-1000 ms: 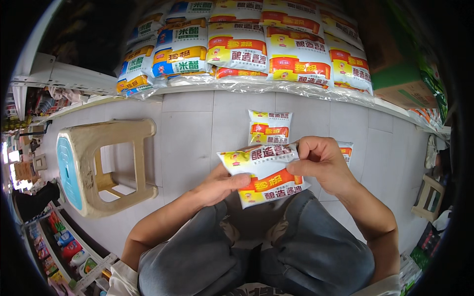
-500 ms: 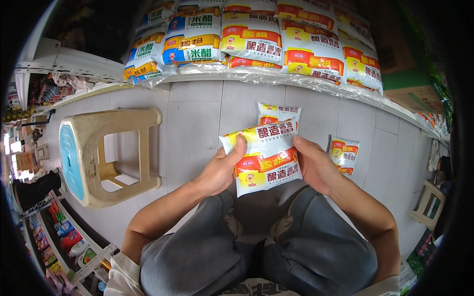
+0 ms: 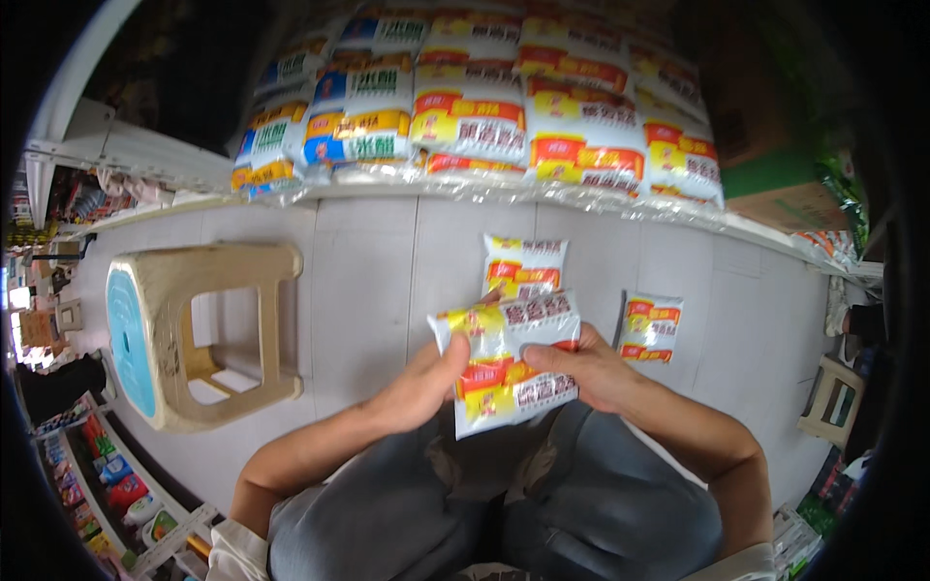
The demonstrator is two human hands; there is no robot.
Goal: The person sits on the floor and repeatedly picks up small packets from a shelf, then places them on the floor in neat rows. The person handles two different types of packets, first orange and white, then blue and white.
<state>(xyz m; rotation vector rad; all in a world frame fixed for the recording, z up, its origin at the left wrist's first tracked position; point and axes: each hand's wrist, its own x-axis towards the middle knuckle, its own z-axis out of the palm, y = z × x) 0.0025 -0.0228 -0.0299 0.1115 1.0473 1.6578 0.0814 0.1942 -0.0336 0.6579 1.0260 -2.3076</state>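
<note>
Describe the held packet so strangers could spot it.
Start at the stacked packets up top. Below them, above the knees, is a white, red and yellow packet. Unlike the floor packets, it is gripped by the left hand and right hand.

Floor (image 3: pixel 363 290) softly lit; held packet (image 3: pixel 496 376) seemingly motion-blurred; edges bowed; corners black

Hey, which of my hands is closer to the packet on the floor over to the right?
Right. Your right hand is just left of and below the floor packet in view; your left hand is farther left, across the held packet.
</note>
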